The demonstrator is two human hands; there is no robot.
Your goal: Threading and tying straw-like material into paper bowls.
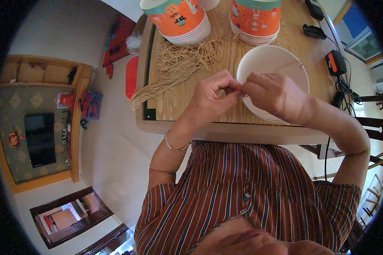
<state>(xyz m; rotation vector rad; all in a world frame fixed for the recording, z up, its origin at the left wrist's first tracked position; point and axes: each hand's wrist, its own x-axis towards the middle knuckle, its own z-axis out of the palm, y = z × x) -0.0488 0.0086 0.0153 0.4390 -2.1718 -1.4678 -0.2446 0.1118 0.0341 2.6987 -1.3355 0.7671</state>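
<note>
My left hand [213,97] and my right hand [278,94] meet at the table's near side, thumbs and fingers pinched together. A small, thin, reddish bit shows between their fingertips, too small to name. Under my right hand stands a round white tub [252,59], partly covered by that hand. A thin strand hangs at its far right rim. Beyond my left hand, a loose bundle of long tan cords [174,76] spreads over the table, its strands reaching the left edge.
Two stacks of orange and green paper tubs, one at the left [181,21] and one at the right [256,19], stand at the far side of the wooden table [225,51]. Black cables [344,87] and an orange-black device [335,63] lie along the right edge. A red stool [132,78] is left.
</note>
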